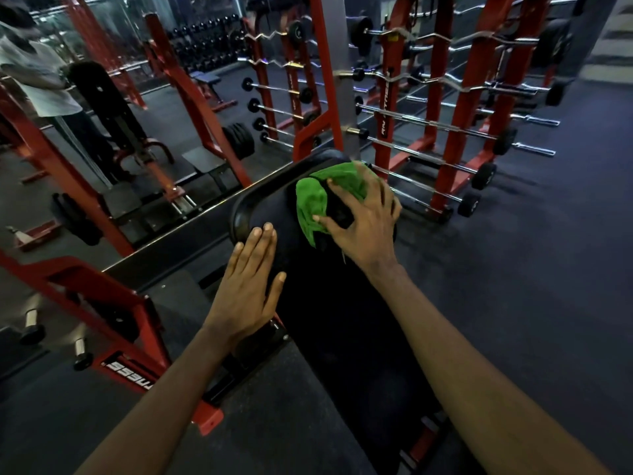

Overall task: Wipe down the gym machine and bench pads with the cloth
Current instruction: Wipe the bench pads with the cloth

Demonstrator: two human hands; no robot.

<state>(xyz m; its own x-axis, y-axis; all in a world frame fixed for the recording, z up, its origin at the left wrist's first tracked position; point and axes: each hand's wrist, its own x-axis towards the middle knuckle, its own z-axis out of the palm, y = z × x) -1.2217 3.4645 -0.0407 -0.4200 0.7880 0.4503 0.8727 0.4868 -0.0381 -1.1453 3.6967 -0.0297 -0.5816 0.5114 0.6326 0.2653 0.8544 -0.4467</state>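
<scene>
Both forearms are reaching in from the bottom edge, well apart, toward the black bench pad (329, 320). The left hand (246, 279) is lying flat on the pad's left edge, fingers straight and close together, thumb angled out to the right, holding nothing. The right hand (363, 228) is arching over the green cloth (311, 200), fingers spread and bent, clamping the bunched fabric down against the pad's far, rounded end (some dark patches are showing between the fingers, pad or cloth I cannot tell). The pad's long axis is running away from the camera, leaning slightly left as it goes. A red machine frame (113, 303) is standing just left of the bench, and a red barbell rack (442, 125) is standing beyond the pad's far end.
</scene>
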